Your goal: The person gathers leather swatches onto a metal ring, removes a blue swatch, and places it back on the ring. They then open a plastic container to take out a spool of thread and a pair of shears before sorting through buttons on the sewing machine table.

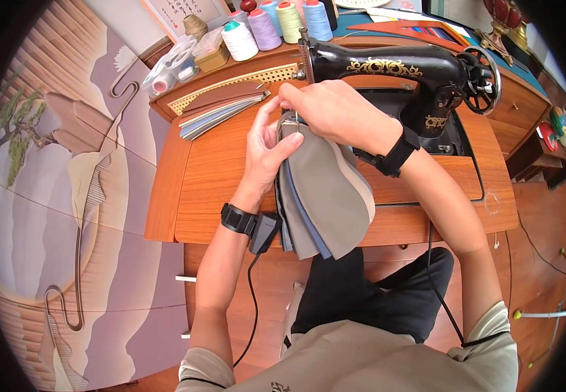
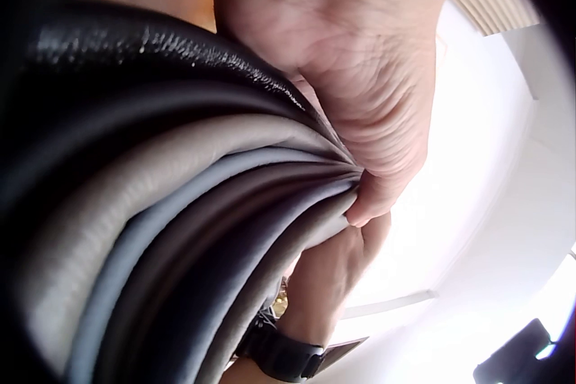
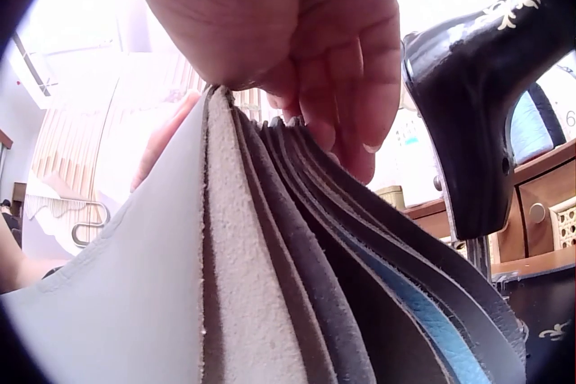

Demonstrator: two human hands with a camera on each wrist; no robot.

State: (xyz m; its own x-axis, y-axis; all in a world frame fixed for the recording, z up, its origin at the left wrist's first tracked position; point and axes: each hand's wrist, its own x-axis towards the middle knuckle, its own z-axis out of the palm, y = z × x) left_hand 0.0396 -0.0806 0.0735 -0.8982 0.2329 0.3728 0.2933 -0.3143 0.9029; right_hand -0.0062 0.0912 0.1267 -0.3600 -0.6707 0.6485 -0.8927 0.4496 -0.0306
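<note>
A thick stack of leather pieces (image 1: 327,189) in grey, blue, beige and black hangs fanned out above the front of the wooden table. My left hand (image 1: 264,147) pinches its narrow top end, thumb on the front face. Over that same end bends my right hand (image 1: 345,110), thumb on one side and fingers on the other in the right wrist view. A thin metal piece shows at the top between the hands. From below, the left wrist view shows the leather layers (image 2: 207,163) gathered tightly at the left hand (image 2: 360,69).
A black sewing machine (image 1: 381,62) stands just beyond my right hand. Another fan of leather pieces (image 1: 221,114) lies on the table (image 1: 214,170) at the left. Thread spools (image 1: 240,40) line the shelf behind. A painted screen (image 1: 132,261) stands at the left.
</note>
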